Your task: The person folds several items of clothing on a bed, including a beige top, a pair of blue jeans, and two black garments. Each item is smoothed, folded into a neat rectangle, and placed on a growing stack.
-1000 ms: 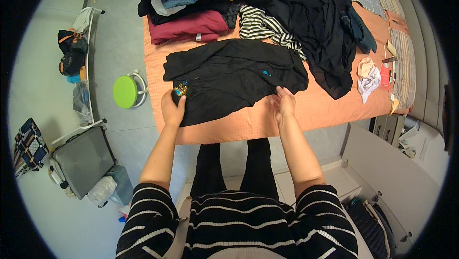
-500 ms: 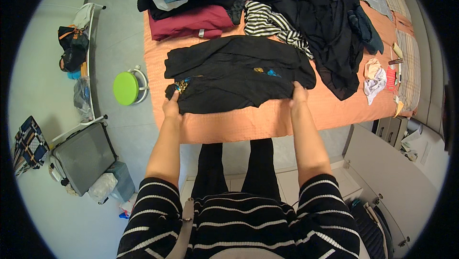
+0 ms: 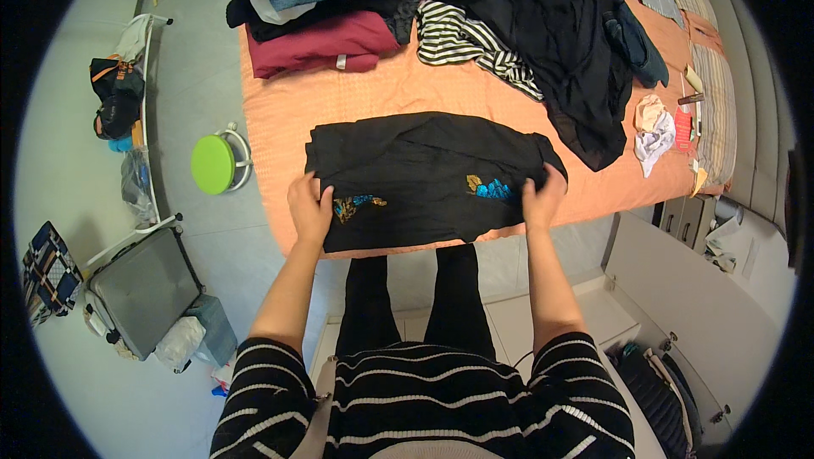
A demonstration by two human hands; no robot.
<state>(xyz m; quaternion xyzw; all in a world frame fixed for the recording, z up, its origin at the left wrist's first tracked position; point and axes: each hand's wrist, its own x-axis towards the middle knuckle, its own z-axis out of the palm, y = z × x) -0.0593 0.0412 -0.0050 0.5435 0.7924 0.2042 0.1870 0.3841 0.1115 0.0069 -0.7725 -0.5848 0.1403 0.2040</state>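
Left hand (image 3: 309, 205): I see it at the near left edge of the black garment (image 3: 424, 179), fingers curled over the cloth and pinching it.
Right hand (image 3: 543, 196): it is at the garment's right end, fingers closed on the fabric; gripping both ends, I judge, keeps the fold flat and even.
Garment: folded into a wide band, it lies across the near edge of the orange bed (image 3: 356, 94), with blue-and-gold patches showing near each hand.
Green stool (image 3: 212, 164): round, on the floor just left of the bed.
Suitcase (image 3: 144, 289): grey, lying on the floor at the left, well apart from the bed.
Maroon garment (image 3: 322, 42): folded, with a small pale tag on its near edge, at the bed's far left under darker clothes.
Striped top (image 3: 462, 39): black and white, beside the maroon piece.
Black pile (image 3: 551, 44): loose, spread over the far right of the bed.
Red packet (image 3: 683, 130): small and flat, by crumpled pale cloth at the bed's right edge; I cannot tell what it is.
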